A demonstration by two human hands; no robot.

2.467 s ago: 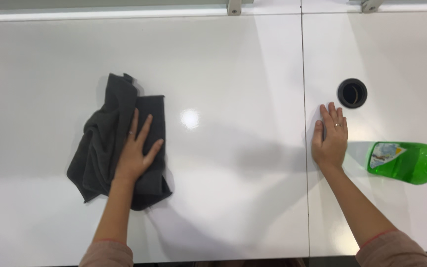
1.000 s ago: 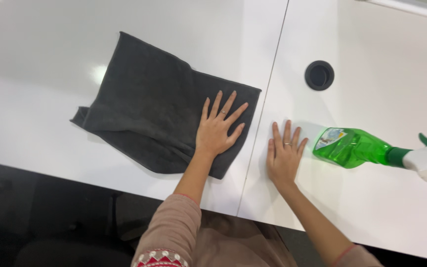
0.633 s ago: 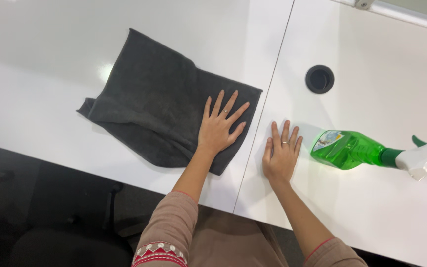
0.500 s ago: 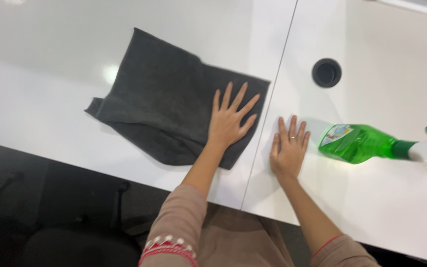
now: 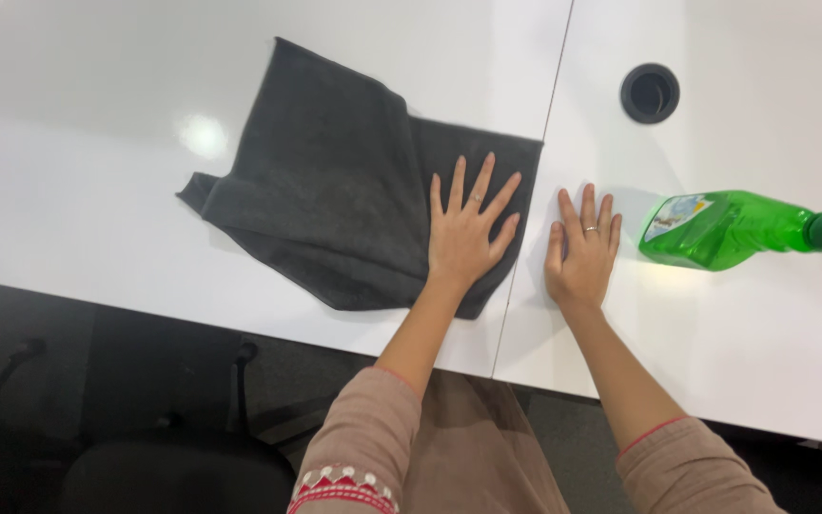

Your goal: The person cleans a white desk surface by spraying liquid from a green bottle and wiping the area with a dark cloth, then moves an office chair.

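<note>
A dark grey cloth [image 5: 335,190] lies spread on the white table [image 5: 97,143], partly folded over itself. My left hand [image 5: 466,233] presses flat on the cloth's right part, fingers spread. Just to its right, my right hand [image 5: 582,252] rests flat on the bare tabletop, fingers apart, holding nothing. A green spray bottle [image 5: 725,228] lies on its side a little to the right of my right hand, not touching it.
A round black cable hole [image 5: 650,92] sits in the table beyond my right hand. A thin seam [image 5: 549,114] between two table panels runs between my hands. The table's near edge is close to my wrists, with a dark chair [image 5: 173,466] below.
My left hand has drawn the cloth from the left-middle of the table toward the seam and the near edge, spreading it out. My right hand stays flat by the bottle.
</note>
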